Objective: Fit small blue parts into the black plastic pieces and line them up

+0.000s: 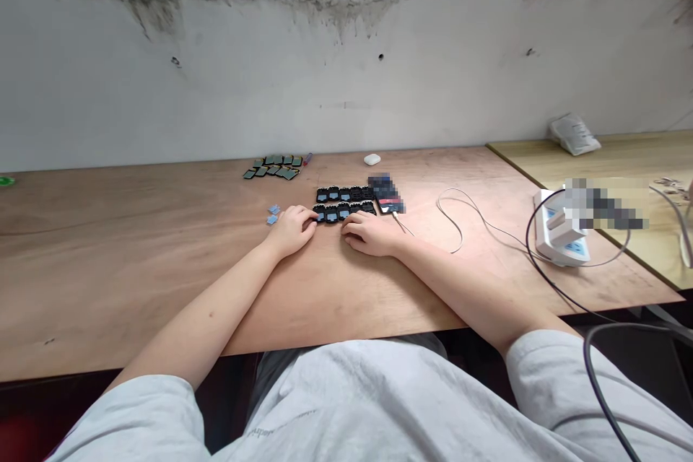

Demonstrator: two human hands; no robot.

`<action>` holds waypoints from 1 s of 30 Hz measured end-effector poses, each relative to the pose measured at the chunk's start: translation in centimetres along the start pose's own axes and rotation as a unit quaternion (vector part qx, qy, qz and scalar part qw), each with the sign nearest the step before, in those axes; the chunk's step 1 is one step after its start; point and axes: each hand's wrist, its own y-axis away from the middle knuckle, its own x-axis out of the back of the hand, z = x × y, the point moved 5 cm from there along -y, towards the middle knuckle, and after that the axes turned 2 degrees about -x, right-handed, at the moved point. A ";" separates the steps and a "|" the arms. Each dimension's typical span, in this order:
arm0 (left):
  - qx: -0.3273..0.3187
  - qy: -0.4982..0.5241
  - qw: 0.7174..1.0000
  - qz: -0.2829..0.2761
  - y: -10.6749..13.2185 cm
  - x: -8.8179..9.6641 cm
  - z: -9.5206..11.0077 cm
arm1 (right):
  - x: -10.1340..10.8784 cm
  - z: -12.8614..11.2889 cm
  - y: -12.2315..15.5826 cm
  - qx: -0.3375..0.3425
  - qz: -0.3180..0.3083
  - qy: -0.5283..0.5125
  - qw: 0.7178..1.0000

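Two rows of small black plastic housings lie in front of me, a far row (333,194) and a near row (332,214). Light blue square pads sit in the left-hand housings of both rows; those further right look black inside. My left hand (292,232) rests at the left end of the near row, fingers stretched out and apart, their tips touching the first housing. By that row's front edge is my right hand (372,234), its fingers curled together; whatever is between them is hidden. A few loose blue pads (272,219) lie just left of my left hand.
Green circuit boards (273,169) lie in two rows further back, beside a small purple-red tool (307,159). A white case (372,159) stands near the wall. A phone (385,195) trails a white cable (460,220) toward a power strip (566,234); a white bag (574,135) sits back right.
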 end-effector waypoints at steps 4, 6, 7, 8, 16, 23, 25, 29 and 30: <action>-0.018 0.009 1.000 -0.005 0.0 0.1 0.2 | 0.0 0.0 0.0 -0.002 0.000 0.003 1.000; -0.020 0.012 1.000 -0.007 0.0 0.1 0.3 | 0.0 0.0 0.0 -0.004 -0.002 0.004 1.000; -0.020 0.013 1.000 -0.008 0.0 0.1 0.4 | -0.1 0.0 0.0 -0.005 -0.002 0.003 1.000; -0.019 0.014 1.000 -0.007 0.0 0.2 0.4 | -0.1 0.0 0.0 -0.006 -0.002 0.002 1.000; -0.028 0.021 0.999 -0.005 0.0 0.2 0.5 | 0.0 0.0 0.0 -0.010 0.004 -0.002 1.000; -0.035 0.028 0.999 -0.009 0.0 0.5 0.8 | -0.1 0.3 0.0 -0.018 0.014 -0.005 1.000; -0.038 0.034 0.999 -0.011 0.0 0.5 0.9 | 0.0 0.3 0.0 -0.020 0.018 -0.010 1.000; -0.041 0.037 0.998 -0.013 0.0 0.5 1.0 | 0.1 0.2 -0.1 -0.019 0.021 -0.014 1.000; -0.042 0.038 0.998 -0.012 0.0 0.5 0.9 | 0.1 0.2 -0.1 -0.019 0.021 -0.014 1.000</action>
